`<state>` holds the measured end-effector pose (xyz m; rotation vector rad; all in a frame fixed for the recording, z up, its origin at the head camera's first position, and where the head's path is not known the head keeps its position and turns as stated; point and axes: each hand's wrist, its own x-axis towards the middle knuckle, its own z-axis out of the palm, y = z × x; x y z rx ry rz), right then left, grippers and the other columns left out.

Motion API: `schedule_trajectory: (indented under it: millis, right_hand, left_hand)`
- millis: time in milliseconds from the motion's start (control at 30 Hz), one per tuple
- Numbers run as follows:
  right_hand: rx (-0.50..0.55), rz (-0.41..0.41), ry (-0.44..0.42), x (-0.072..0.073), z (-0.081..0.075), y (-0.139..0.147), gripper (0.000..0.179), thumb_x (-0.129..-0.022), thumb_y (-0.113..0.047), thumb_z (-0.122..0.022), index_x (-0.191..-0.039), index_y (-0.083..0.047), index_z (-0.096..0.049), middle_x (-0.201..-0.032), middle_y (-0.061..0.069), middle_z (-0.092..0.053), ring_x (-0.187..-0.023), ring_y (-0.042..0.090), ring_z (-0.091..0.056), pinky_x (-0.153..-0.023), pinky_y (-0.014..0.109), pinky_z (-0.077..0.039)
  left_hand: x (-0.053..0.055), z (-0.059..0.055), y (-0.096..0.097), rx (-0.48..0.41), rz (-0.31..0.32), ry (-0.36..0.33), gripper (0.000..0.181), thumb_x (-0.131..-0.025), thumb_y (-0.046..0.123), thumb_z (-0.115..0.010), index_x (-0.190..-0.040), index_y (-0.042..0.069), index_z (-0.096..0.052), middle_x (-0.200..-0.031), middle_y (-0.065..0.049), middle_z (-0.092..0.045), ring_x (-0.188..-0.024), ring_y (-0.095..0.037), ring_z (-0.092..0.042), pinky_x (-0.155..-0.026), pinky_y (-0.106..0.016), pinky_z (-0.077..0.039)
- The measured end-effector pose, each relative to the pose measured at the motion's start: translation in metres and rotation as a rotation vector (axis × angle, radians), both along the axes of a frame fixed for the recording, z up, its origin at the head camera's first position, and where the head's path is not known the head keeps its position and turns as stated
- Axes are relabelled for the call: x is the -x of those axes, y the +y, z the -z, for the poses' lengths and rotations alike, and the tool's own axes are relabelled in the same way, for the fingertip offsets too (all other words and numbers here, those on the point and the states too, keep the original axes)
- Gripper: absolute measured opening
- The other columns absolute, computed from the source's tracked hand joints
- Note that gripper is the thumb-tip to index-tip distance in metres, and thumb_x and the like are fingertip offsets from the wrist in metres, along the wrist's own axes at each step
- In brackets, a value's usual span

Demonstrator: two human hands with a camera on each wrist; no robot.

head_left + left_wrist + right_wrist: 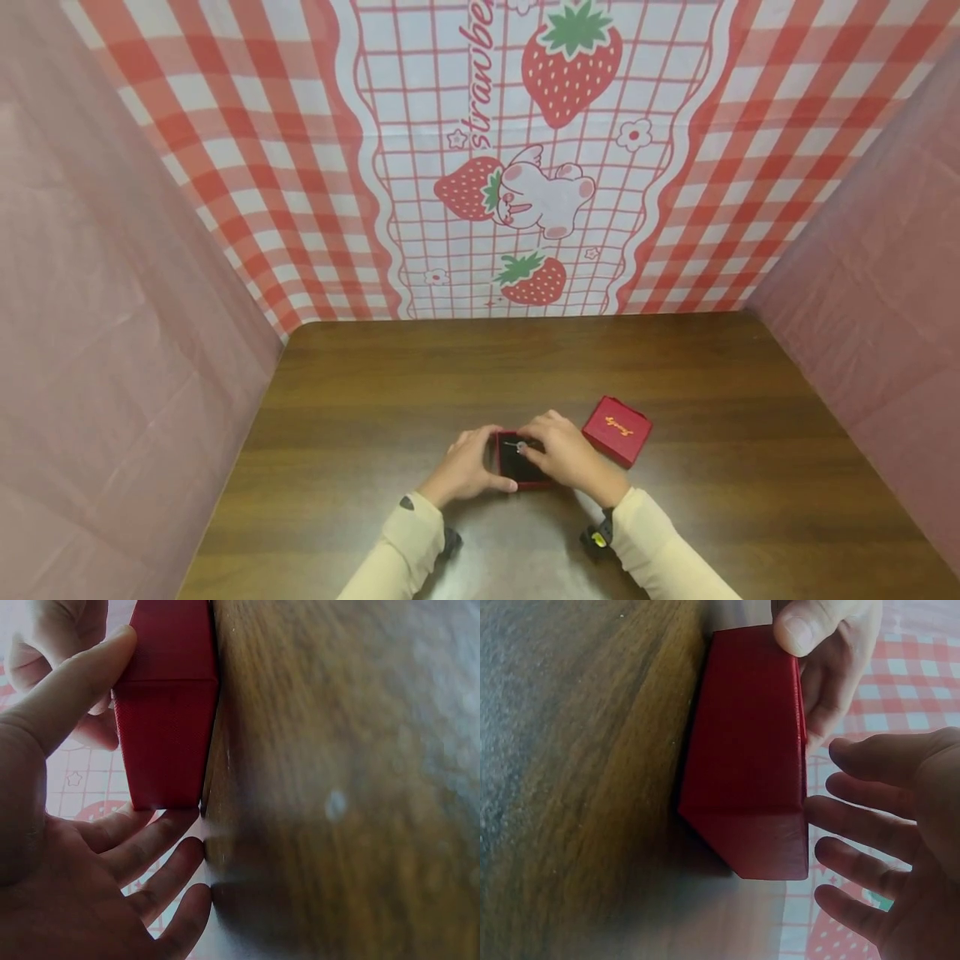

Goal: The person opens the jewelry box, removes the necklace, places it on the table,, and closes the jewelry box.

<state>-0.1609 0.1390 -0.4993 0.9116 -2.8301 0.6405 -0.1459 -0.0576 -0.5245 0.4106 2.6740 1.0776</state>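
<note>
A red jewelry box base [534,484] with a dark lining sits on the table in front of me. On the lining lies a small silver piece of jewelry [520,447] with a thin straight part; its exact kind is too small to tell. My left hand [467,465] holds the box by its left side, thumb on the near edge [169,679] and fingers at the far side. Over the box's right part is my right hand [564,450], its fingertips beside the silver piece. The right wrist view shows those fingers [862,825] fairly straight and spread at the box's open top.
A red lid [617,430] with gold lettering lies on the brown wooden table [375,375], right of and beyond the box. Behind the table hangs a checked strawberry cloth [517,208]. Pink cloths [127,333] flank both sides.
</note>
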Motion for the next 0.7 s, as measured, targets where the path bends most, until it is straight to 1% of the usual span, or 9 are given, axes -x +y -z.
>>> schedule_trajectory:
  millis: [67,167,267,467,700]
  right_hand:
    - [-0.018,0.009,-0.012,-0.0008,0.0006,-0.0013,0.024,-0.083,-0.020,-0.076,-0.104,-0.007,-0.074,-0.097,0.003,-0.073,-0.090,0.017,-0.059,-0.079,0.037,-0.051]
    - [-0.042,0.012,-0.008,-0.0017,0.0015,-0.0030,0.024,-0.083,-0.020,-0.076,-0.103,-0.007,-0.074,-0.097,0.004,-0.073,-0.089,0.017,-0.058,-0.078,0.037,-0.050]
    - [-0.077,0.007,0.038,-0.0015,0.0034,-0.0044,0.023,-0.082,-0.020,-0.077,-0.101,-0.006,-0.074,-0.095,0.004,-0.072,-0.087,0.018,-0.058,-0.077,0.037,-0.050]
    - [-0.178,0.000,0.150,-0.0007,0.0080,-0.0063,0.022,-0.080,-0.022,-0.078,-0.096,-0.007,-0.074,-0.087,0.003,-0.069,-0.083,0.019,-0.057,-0.070,0.034,-0.048]
    - [-0.205,0.004,0.186,-0.0006,0.0095,-0.0092,0.019,-0.078,-0.021,-0.079,-0.090,-0.007,-0.074,-0.083,0.002,-0.066,-0.080,0.018,-0.056,-0.069,0.034,-0.047]
  left_hand:
    - [-0.0002,0.0001,-0.0002,0.001,0.000,0.003,0.088,-0.064,0.039,-0.089,-0.137,0.011,-0.048,-0.137,-0.011,-0.057,-0.128,-0.034,-0.048,-0.108,-0.055,-0.036]
    - [-0.0002,0.0002,-0.0006,0.001,0.000,0.002,0.088,-0.063,0.039,-0.089,-0.137,0.011,-0.048,-0.136,-0.011,-0.057,-0.127,-0.034,-0.048,-0.108,-0.055,-0.036]
    - [0.0001,0.0003,-0.0007,0.000,-0.001,-0.001,0.089,-0.063,0.039,-0.089,-0.137,0.011,-0.048,-0.137,-0.011,-0.056,-0.128,-0.034,-0.048,-0.109,-0.055,-0.036]
    - [-0.0002,-0.0004,-0.0008,-0.003,-0.006,0.005,0.089,-0.063,0.039,-0.089,-0.137,0.011,-0.048,-0.137,-0.012,-0.057,-0.128,-0.034,-0.048,-0.109,-0.055,-0.035]
    - [-0.0005,-0.0005,-0.0006,0.008,-0.008,0.011,0.089,-0.063,0.039,-0.089,-0.137,0.010,-0.048,-0.137,-0.011,-0.057,-0.128,-0.034,-0.048,-0.109,-0.054,-0.035]
